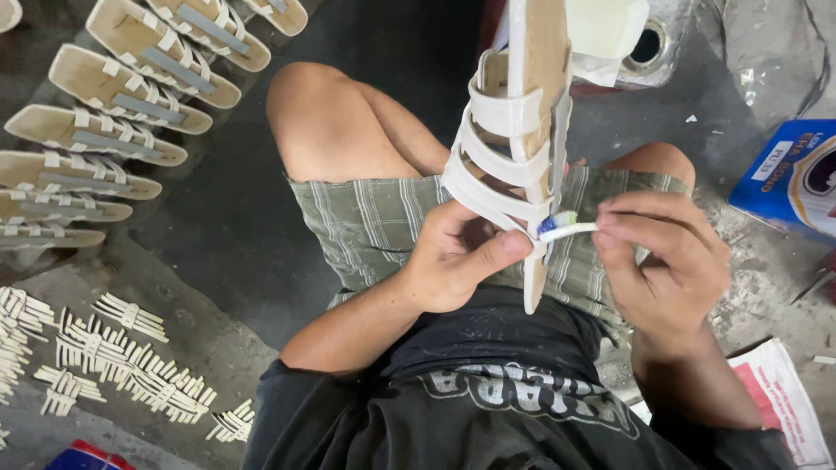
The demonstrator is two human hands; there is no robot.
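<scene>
My left hand (455, 259) grips a tan sandal sole with cream straps (522, 130), held upright over my lap, thumb pressed against the lowest strap. My right hand (670, 261) pinches a small toothbrush (566, 228) with a white handle and blue and white bristles. The brush head touches the sole's edge beside the lowest strap. I sit on the floor in green striped shorts and a dark shirt.
A row of several strapped sandal soles (113, 104) lies on the floor at upper left. Bundles of cream strap pieces (122, 357) are spread at lower left. A blue box (797, 174) stands at right, a metal can (649, 48) at top, and paper (784, 392) at lower right.
</scene>
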